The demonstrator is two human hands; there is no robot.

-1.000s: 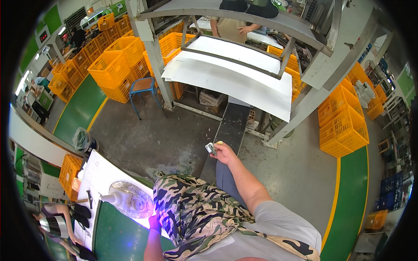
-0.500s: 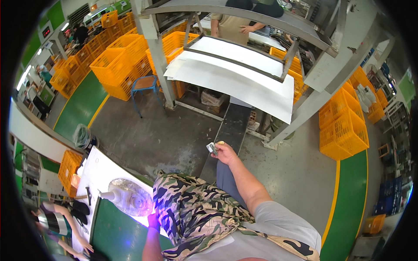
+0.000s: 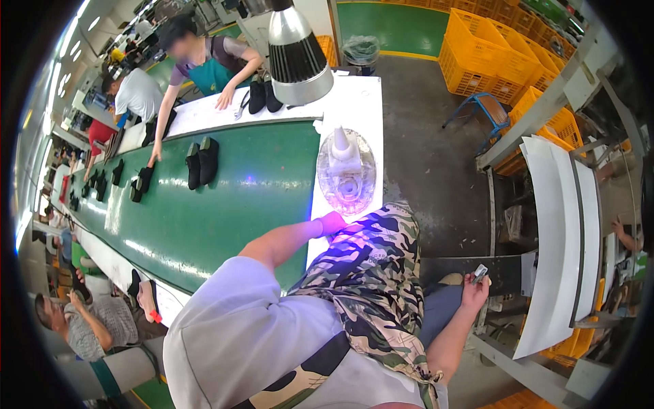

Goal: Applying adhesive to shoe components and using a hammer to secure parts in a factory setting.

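Note:
My right hand point(image 3: 475, 293) is closed on a small silvery-grey piece point(image 3: 480, 273), held out beside my knee at the right. The piece is too small to name. At the corner of the white table edge point(image 3: 371, 95), my left hand point(image 3: 330, 223) rests against my camouflage apron point(image 3: 381, 245) in purple light. Its fingers are washed out and partly hidden. Just beyond it is a white bottle with a cone-shaped nozzle point(image 3: 343, 144), in a round, shiny, plastic-looking dish point(image 3: 364, 187).
A black and silver lamp point(image 3: 298, 58) hangs over the table. Several black shoes point(image 3: 202, 163) lie along the green conveyor belt point(image 3: 245, 198), where a co-worker point(image 3: 211, 65) reaches in. White sheets point(image 3: 555, 245) on a metal frame stand at the right. Behind are orange crates point(image 3: 477, 54) and a blue-legged stool point(image 3: 487, 112).
My view has swung left, bringing the belt, the lamp and the co-workers into sight. My right hand still holds the small piece; my left stays by the apron and dish.

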